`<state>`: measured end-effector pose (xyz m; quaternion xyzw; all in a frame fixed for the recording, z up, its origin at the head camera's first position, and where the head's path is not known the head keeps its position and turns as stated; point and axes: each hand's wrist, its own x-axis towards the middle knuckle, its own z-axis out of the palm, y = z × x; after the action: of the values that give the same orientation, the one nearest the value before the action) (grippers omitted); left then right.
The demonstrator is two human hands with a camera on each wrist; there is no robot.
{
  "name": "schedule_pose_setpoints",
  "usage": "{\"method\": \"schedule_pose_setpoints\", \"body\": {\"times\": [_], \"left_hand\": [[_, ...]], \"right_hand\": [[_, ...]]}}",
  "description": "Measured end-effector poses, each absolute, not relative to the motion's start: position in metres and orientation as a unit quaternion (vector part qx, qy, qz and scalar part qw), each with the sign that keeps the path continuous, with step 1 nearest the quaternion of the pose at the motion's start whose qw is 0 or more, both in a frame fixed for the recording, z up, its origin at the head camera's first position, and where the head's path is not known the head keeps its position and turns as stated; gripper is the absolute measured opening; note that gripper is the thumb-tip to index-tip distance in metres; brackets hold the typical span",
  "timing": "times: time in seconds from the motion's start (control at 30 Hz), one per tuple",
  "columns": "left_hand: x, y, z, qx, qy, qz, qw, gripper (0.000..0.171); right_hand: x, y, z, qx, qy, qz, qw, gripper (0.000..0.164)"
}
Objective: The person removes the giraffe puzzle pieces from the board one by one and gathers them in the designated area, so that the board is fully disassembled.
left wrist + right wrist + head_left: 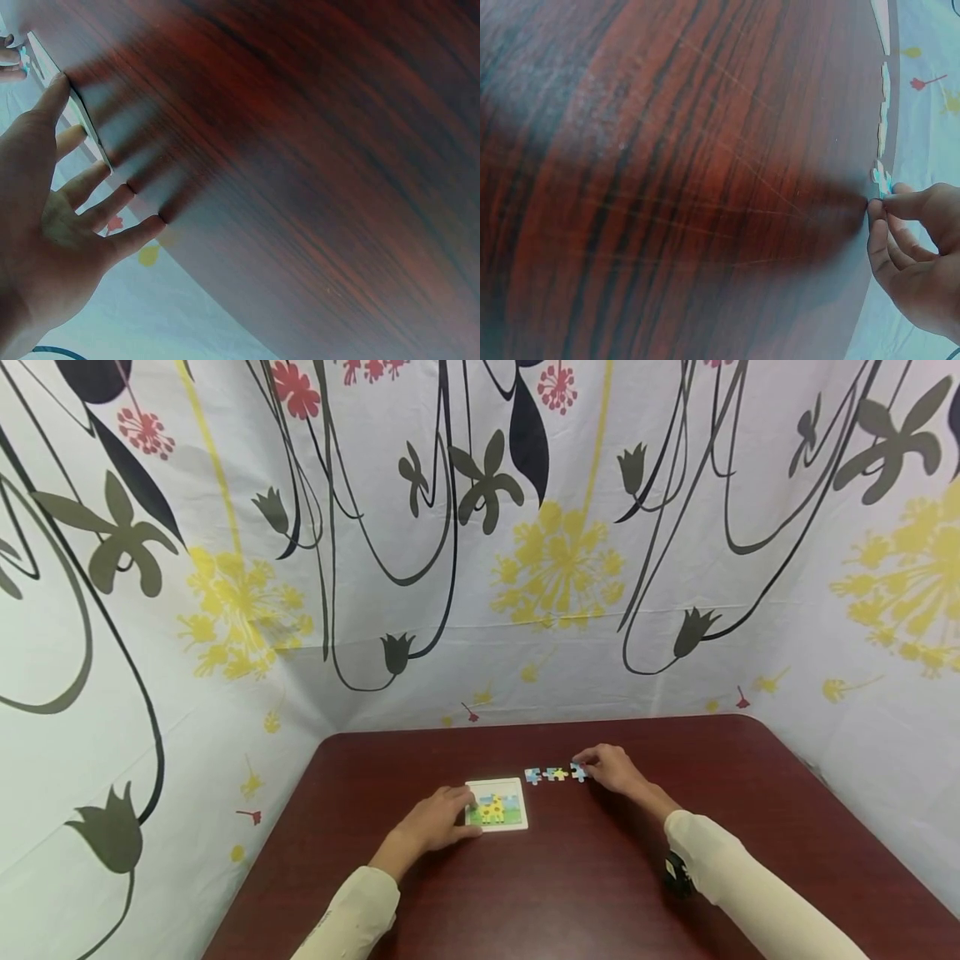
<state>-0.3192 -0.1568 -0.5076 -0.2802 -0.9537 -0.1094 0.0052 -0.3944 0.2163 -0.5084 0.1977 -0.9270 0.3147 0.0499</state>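
A small white-framed jigsaw puzzle (512,782) with a yellow giraffe on blue and green lies on the table. My left hand (437,818) is at its left side, thumb by the near corner and fingertips on the left part. In the left wrist view the fingers of that hand (71,217) are spread and fairly straight. To the right of the frame, two loose puzzle pieces, a blue one (532,776) and a yellow-blue one (556,773), lie in a row. My right hand (611,768) pinches a third, light-blue puzzle piece (577,772) between thumb and fingers, low at the tabletop.
The dark red wood-grain table (540,893) has rounded far corners. A white cloth (465,685) printed with flowers hangs behind it and along both sides. A dark device (677,874) is strapped at the right wrist.
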Motion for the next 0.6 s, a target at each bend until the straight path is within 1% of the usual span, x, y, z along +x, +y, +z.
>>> {"method": "schedule_pose_setpoints", "body": {"times": [0.6], "left_hand": [[-0.3189,-0.1570,-0.5067,-0.273,-0.956,-0.112,0.002,0.040]], "right_hand": [[-0.3947,0.2146,-0.5099,0.197,-0.928,0.311,0.055,0.022]]}}
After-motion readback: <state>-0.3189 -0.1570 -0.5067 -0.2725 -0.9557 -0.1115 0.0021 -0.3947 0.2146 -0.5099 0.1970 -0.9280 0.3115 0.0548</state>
